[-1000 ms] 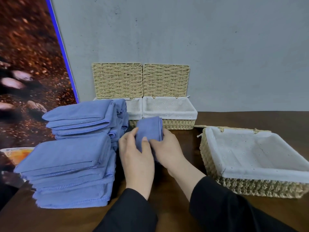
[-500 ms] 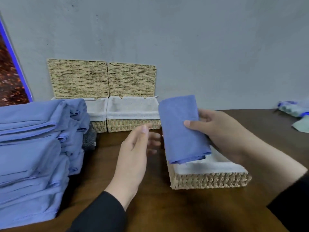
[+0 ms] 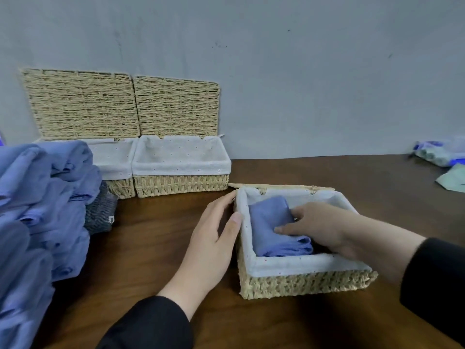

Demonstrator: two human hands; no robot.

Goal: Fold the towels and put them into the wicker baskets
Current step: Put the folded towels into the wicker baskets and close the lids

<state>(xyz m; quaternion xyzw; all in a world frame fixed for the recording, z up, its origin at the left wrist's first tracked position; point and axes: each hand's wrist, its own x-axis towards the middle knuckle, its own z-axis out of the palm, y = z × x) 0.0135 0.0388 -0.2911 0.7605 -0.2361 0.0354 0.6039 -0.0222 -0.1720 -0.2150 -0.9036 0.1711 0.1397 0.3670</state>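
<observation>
Folded blue towel [image 3: 275, 226] lying inside the nearest wicker basket [image 3: 302, 283], against the basket's left liner wall, directly beneath the right hand [image 3: 319, 226]. Right hand reaches in over the basket's right rim; its fingers lie on the towel's top with the thumb extended across the cloth, though whether they merely press or lightly pinch the fabric cannot be told. Left hand [image 3: 214, 238] stands just left of the basket, fingers straight and together, thumb and fingertips touching the white liner at the left rim, holding nothing. Both forearms wear black sleeves [image 3: 151, 323]. Well to the left of the left hand, a tall stack of blue towels [image 3: 37, 217] sits on the brown wooden table [image 3: 151, 248], with a grey knitted cloth [image 3: 100, 212] tucked at the stack's right side. Beyond the left hand, two smaller lined wicker baskets [image 3: 181, 170] stand side by side against the grey wall [image 3: 302, 71], their woven lids [image 3: 125, 104] raised upright. Far to the right of the right hand, pale crumpled items [image 3: 445, 157] rest near the table's edge; their nature is unclear.
</observation>
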